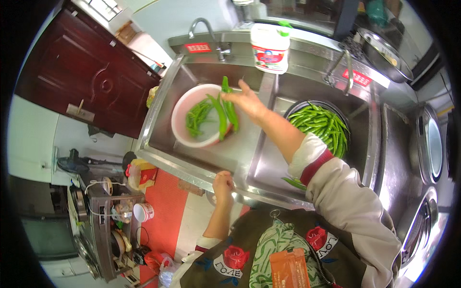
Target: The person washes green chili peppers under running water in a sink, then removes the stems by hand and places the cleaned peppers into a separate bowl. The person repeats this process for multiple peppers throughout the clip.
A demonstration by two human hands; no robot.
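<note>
My right hand [248, 100] reaches over the left sink basin with its fingers apart. Beside its fingertips, several long green peppers [229, 108] stand out over the rim of a pink-white plastic bowl [174, 124]; they look loose, not gripped. More slender green peppers [196, 117] lie inside that bowl. Under my right forearm, a dark round container [292, 107] heaped with green peppers [320, 126] sits in the right basin. My left hand [223, 183], fingers curled, rests at the steel sink's front edge [194, 179], with nothing visible in it.
A white jug with a green cap [270, 48] stands behind the basin divider. Faucets rise at the left [216, 43] and right [347, 72]. A few peppers [293, 183] lie at the front of the right basin. A metal rack [99, 230] stands lower left.
</note>
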